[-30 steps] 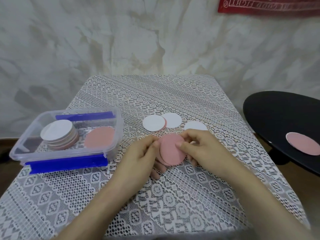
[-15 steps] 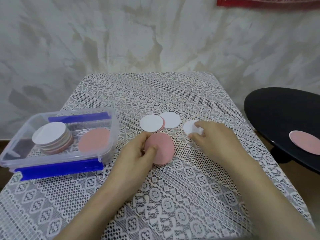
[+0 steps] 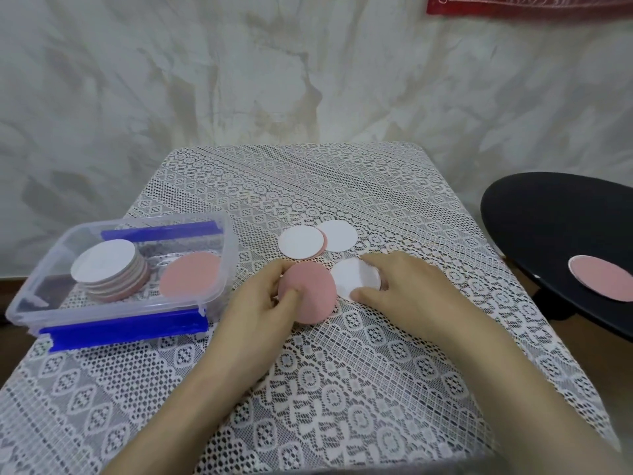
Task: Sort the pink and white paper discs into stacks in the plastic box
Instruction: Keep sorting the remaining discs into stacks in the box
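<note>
the left hand (image 3: 260, 303) is pinching a pink disc (image 3: 310, 293) low over the lace-covered bench (image 3: 342, 371), and the right hand (image 3: 404, 293) is pinching a white disc (image 3: 354, 279) just beside it. two more white discs (image 3: 301, 242) are lying just beyond. at the left, the clear plastic box (image 3: 219, 234) is holding a white-topped stack (image 3: 102, 265) beside a pink stack (image 3: 190, 279).
</note>
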Tool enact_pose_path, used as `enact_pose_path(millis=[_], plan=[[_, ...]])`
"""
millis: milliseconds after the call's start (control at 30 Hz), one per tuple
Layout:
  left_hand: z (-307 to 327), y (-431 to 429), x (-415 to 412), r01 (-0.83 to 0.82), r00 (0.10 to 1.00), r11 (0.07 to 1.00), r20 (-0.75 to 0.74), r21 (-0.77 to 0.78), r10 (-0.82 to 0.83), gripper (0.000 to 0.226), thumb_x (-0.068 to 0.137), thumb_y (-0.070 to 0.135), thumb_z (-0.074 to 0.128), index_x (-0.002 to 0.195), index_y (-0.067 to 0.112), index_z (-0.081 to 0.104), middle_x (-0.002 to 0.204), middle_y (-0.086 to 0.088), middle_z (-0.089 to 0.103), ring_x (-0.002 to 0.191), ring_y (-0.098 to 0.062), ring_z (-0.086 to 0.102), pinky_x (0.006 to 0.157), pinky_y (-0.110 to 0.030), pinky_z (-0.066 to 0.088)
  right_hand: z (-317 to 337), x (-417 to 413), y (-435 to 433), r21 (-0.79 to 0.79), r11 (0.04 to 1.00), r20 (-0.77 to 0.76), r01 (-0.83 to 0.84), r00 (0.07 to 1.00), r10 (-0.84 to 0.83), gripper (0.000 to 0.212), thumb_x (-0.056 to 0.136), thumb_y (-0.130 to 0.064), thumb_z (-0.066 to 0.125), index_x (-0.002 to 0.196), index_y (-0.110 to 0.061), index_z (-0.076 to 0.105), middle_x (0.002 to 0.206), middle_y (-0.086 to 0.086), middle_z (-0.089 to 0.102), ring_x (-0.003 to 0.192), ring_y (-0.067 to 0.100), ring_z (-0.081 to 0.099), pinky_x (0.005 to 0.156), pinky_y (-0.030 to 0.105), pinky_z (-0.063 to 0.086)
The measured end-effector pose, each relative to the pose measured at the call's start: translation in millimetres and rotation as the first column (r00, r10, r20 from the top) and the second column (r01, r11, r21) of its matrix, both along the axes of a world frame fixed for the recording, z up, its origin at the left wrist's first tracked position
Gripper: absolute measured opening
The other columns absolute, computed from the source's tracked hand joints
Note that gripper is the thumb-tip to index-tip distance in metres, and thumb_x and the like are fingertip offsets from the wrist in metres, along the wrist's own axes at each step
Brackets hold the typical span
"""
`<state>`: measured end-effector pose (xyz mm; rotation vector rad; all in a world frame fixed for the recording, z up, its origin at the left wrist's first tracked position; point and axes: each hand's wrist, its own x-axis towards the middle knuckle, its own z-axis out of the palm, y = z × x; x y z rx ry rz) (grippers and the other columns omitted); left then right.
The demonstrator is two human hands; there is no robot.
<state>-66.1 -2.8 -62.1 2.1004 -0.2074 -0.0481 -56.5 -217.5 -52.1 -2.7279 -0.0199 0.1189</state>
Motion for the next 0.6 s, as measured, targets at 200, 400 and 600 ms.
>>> enact_pose_path(millis=[200, 400, 600], plan=[[-1, 2, -3, 0.001, 1.0, 1.0, -0.013, -0.027, -0.001, 0.02, 0.101, 0.024, 0.05, 0.112, 0.037, 0.06, 0.066, 0.013, 0.058, 0.05, -0.003, 0.051, 0.05, -0.019, 0.039, 0, 2, -2, 0.147, 0.986, 0.051, 0.072, 0.995, -0.081, 0.029, 0.089, -0.04, 0.072, 0.107, -0.03, 0.052, 0.105, -0.009, 0.056, 0.09, 0.015, 0.059, 0.073, 0.036, 0.044], [1, 0, -5, 0.004, 1.0, 0.998, -0.014, -0.056, -0.005, 0.022, 0.105, 0.021, 0.045, 0.115, 0.035, 0.058, 0.062, 0.006, 0.059, 0.046, 0.0, 0.05, 0.044, -0.017, 0.039, -2, -2, -10, 0.447, 0.892, 0.061, 0.071, 0.992, -0.11, 0.015, 0.101, -0.033, 0.057, 0.092, -0.021, 0.058, 0.085, -0.003, 0.066, 0.074, 0.022, 0.062, 0.068, 0.039, 0.05], [1, 0, -6, 0.053, 0.999, 0.994, 0.009, -0.094, -0.052, 0.019, 0.106, 0.033, 0.041, 0.111, 0.041, 0.057, 0.063, -0.002, 0.063, 0.051, -0.004, 0.052, 0.052, -0.03, 0.045, 0, -13, -1, 0.636, 0.771, 0.0, -0.017, 1.0, 0.022, 0.008, 0.099, -0.029, 0.062, 0.091, -0.03, 0.063, 0.066, -0.004, 0.063, 0.053, 0.013, 0.06, 0.06, 0.035, 0.051]])
